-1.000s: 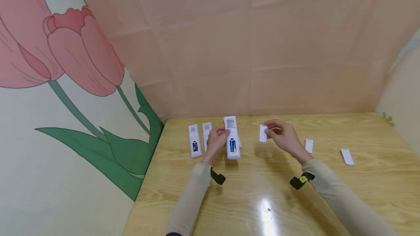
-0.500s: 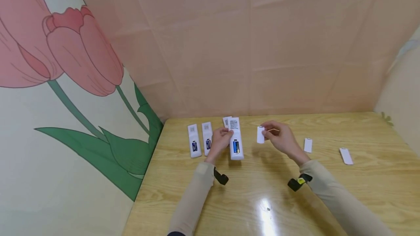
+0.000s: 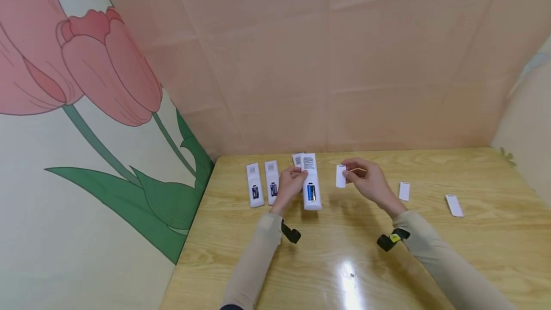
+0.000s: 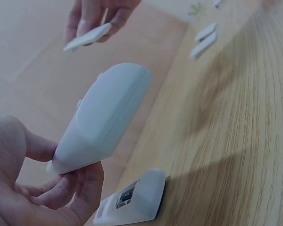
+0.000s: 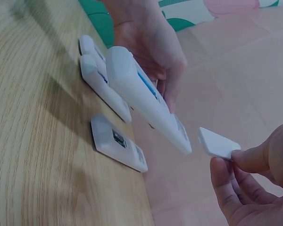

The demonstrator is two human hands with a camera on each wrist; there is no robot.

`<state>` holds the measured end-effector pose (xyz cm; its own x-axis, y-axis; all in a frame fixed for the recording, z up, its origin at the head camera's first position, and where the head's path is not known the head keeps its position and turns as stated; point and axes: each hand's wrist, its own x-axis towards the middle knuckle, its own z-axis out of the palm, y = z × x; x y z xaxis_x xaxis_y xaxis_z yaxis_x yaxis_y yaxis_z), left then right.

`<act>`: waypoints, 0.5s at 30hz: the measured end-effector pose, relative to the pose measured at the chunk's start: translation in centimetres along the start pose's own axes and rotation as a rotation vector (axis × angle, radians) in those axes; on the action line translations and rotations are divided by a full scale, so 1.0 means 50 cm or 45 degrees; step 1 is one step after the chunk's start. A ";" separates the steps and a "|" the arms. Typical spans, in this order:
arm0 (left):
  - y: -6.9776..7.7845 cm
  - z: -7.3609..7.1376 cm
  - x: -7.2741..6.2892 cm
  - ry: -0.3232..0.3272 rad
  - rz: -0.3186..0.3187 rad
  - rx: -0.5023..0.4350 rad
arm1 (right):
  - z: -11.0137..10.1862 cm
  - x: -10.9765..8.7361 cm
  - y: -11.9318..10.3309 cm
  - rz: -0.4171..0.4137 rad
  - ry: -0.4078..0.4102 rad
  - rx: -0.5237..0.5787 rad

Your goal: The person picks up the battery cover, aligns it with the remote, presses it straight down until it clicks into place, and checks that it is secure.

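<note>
My left hand (image 3: 289,186) grips a white remote control (image 3: 310,171) by its side, thumb on its back. It is lifted off the table, battery side up, and blue batteries (image 3: 312,192) show in its uncovered compartment. To its right, my right hand (image 3: 367,179) pinches a small white battery cover (image 3: 340,176) between thumb and fingers. A gap separates the cover from the remote; in the right wrist view the cover (image 5: 218,143) is near the remote's far end. Below the held remote, another remote (image 5: 114,142) lies on the table with its compartment uncovered.
Two more white remotes (image 3: 255,185) (image 3: 271,176) lie side by side at the left, dark batteries showing. Two loose battery covers (image 3: 404,191) (image 3: 454,205) rest on the wooden table (image 3: 344,233) to the right. A cloth-covered wall (image 3: 336,85) stands behind.
My left hand has carried the remote a little to the right, uncovering more of the remotes behind it. The cover in my right hand has shifted slightly left, narrowing the gap.
</note>
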<state>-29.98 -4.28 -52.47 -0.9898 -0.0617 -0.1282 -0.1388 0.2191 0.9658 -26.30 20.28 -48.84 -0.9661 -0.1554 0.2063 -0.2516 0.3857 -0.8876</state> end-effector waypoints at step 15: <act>-0.009 -0.002 -0.002 -0.006 0.026 -0.022 | 0.020 -0.004 -0.011 -0.011 -0.005 0.028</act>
<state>-29.83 -4.48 -52.85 -0.9926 -0.0529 -0.1091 -0.1176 0.2036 0.9720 -25.91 19.16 -48.79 -0.9635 -0.1621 0.2129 -0.2589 0.3643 -0.8946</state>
